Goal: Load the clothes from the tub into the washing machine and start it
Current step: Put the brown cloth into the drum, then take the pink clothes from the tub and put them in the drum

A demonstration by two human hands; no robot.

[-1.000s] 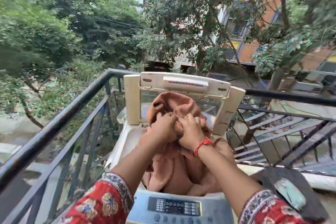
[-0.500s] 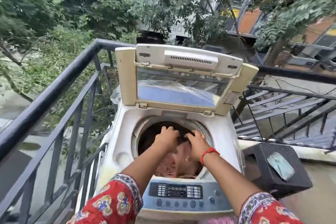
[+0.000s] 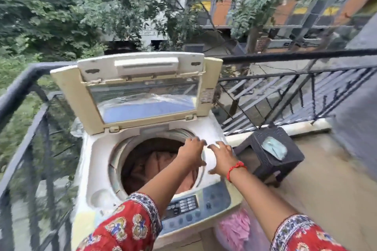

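A cream top-loading washing machine (image 3: 98,149) stands on a balcony with its lid (image 3: 134,91) raised upright. A brown cloth (image 3: 159,167) lies inside the drum. My left hand (image 3: 191,152) hovers over the right side of the drum opening, fingers spread and holding nothing. My right hand (image 3: 222,157) is over the machine's right top edge, fingers apart and holding nothing; a red thread is tied at its wrist. The control panel (image 3: 189,208) faces me at the front. Pink clothes (image 3: 234,228) show below the machine's front right, where the tub itself is mostly hidden.
A black metal railing (image 3: 26,79) runs close on the left and behind the machine. A dark plastic stool (image 3: 271,157) with a pale blue cloth (image 3: 274,147) on it stands right of the machine. The tan balcony floor (image 3: 326,179) stretches to the right.
The brown cloth went from held up in both hands to down inside the drum. Both hands let go and rose toward the right rim. The view swung to the right.
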